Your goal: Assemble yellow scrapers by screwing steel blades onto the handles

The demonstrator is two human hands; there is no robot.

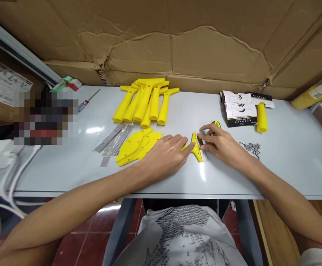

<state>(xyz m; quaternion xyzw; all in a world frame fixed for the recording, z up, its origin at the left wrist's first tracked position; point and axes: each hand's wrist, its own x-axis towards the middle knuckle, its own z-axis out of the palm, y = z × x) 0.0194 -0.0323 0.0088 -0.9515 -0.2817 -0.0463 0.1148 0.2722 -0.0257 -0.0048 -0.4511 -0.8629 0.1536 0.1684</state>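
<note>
both hands meet at mid-desk on a small yellow scraper head: the left hand lies flat, fingers extended and pressing its left wing, while the right hand has fingers curled lightly on its right edge, over what looks like a thin blade. flat yellow plates and metal blades lie just left of the left hand, yellow handles behind, and a boxed stack to the right. likely risks: the sharp blade edge nicking a fingertip, or the blade slipping askew if pressure is uneven.
</note>
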